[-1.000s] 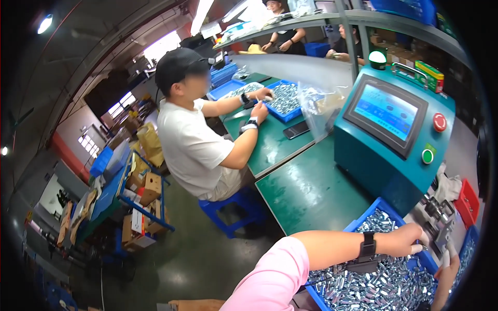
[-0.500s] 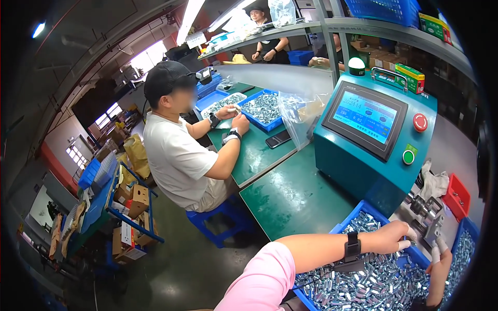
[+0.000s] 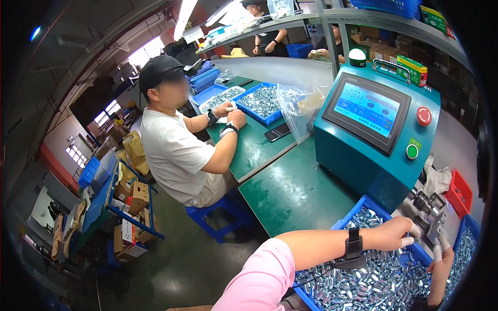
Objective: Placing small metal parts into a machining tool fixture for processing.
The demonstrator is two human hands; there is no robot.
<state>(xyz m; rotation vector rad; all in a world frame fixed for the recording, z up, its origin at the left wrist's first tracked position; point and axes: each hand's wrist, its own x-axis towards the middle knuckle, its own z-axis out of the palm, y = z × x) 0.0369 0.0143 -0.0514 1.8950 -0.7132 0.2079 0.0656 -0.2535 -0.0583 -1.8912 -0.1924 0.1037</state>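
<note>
My left hand (image 3: 393,233), with white finger covers and a black wrist strap, reaches across a blue bin (image 3: 380,208). Its thumb and fingers pinch together near the bin's right wall; whatever lies between them is too small to name. Small shiny metal fittings (image 3: 358,285) fill the bin. At the far right my right hand (image 3: 441,264), also with white-covered fingertips, points upward. Its thumb and finger are closed together just below a metal bracket (image 3: 434,229) on the teal machine's shaft (image 3: 426,206); I cannot make out what they hold.
The teal machine (image 3: 340,173) carries a screen, a red button (image 3: 424,116) and a green button (image 3: 412,151). Right of it lie a red tray (image 3: 458,193) and another blue bin (image 3: 469,228). A seated co-worker (image 3: 176,150) handles small parts at the green table (image 3: 290,199).
The view has shifted slightly. My left hand stays pinched over the bin's right side, and my right hand remains by the bracket with little visible movement.
</note>
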